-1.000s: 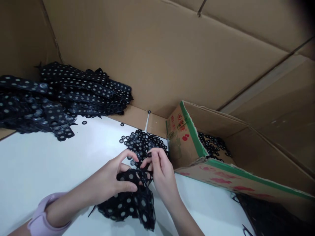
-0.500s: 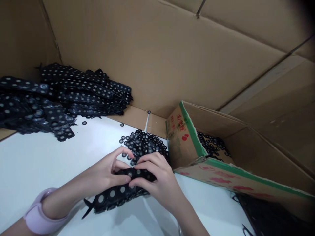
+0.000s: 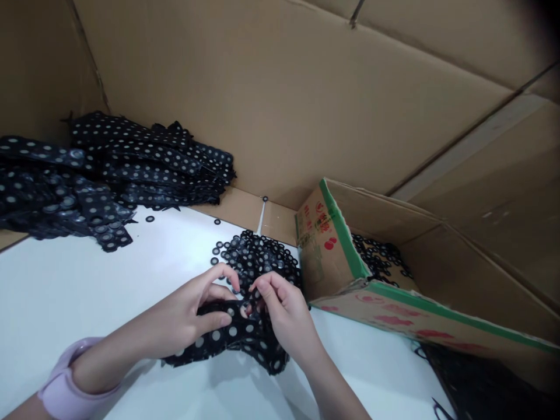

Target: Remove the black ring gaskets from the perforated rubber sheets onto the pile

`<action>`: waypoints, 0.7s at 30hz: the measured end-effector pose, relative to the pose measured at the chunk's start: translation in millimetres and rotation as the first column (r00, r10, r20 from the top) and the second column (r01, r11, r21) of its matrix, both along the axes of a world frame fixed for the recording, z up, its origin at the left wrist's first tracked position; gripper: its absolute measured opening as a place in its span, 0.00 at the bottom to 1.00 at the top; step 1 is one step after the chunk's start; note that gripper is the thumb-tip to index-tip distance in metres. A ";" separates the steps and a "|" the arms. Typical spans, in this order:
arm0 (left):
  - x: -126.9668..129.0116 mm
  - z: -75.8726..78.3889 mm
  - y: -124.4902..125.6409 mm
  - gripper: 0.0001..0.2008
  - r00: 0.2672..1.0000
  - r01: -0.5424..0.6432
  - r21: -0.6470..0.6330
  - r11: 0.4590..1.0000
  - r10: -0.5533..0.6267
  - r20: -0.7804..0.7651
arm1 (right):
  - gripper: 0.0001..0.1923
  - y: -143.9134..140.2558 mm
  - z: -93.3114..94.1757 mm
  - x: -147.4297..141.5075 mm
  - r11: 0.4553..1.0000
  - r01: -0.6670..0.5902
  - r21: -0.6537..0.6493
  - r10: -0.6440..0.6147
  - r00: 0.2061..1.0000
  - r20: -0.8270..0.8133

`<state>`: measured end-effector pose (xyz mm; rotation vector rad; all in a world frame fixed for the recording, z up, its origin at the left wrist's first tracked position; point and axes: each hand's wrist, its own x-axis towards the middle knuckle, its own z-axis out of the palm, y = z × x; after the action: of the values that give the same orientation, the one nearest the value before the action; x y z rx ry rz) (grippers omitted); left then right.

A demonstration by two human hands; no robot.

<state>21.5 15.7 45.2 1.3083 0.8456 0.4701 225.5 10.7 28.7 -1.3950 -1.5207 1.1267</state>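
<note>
A black rubber-like sheet [image 3: 225,335] with rows of pale round discs lies bent across the white table under both hands. My left hand [image 3: 188,318], with a lilac band on its wrist, grips the sheet's left part, thumb on top and fingers behind; the index finger is raised in a curve. My right hand [image 3: 286,309] is closed in a pinch at the sheet's far edge. At its fingertips is a small black ring [image 3: 256,295], partly hidden. Just beyond the fingers lies a heap of loose black rings [image 3: 258,254] with pale centres.
Stacks of similar dotted sheets [image 3: 149,157] lie at the back left. A cardboard box [image 3: 328,245] with green edges stands right of the heap, with loose rings inside. Tall cardboard walls [image 3: 262,99] enclose the back. Dark material [image 3: 490,385] lies at the lower right.
My right hand has gone from lying over the sheet to a pinch at its far edge. The sheet's right end now hangs down toward me, and its left end has shifted.
</note>
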 end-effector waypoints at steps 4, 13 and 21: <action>0.1 -8.4 0.0 0.15 0.999 0.045 0.014 0.999 -0.044 -0.013 | 0.23 4.4 -7.3 5.9 0.987 0.158 -0.011 -0.159 0.982 -0.098; 9.6 -14.6 2.3 0.28 0.993 0.052 -0.096 0.994 -0.061 -0.097 | 0.15 -2.3 16.2 15.7 0.930 -0.140 0.341 -0.002 0.923 0.385; 2.5 -3.3 2.5 0.26 1.000 -0.015 -0.093 0.996 0.013 -0.028 | 0.22 -8.3 22.9 11.5 0.808 -0.474 0.350 0.211 0.787 0.580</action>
<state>24.0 18.2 41.9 1.2263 0.8896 0.4200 237.0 2.4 51.6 -1.1217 -2.3470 0.4991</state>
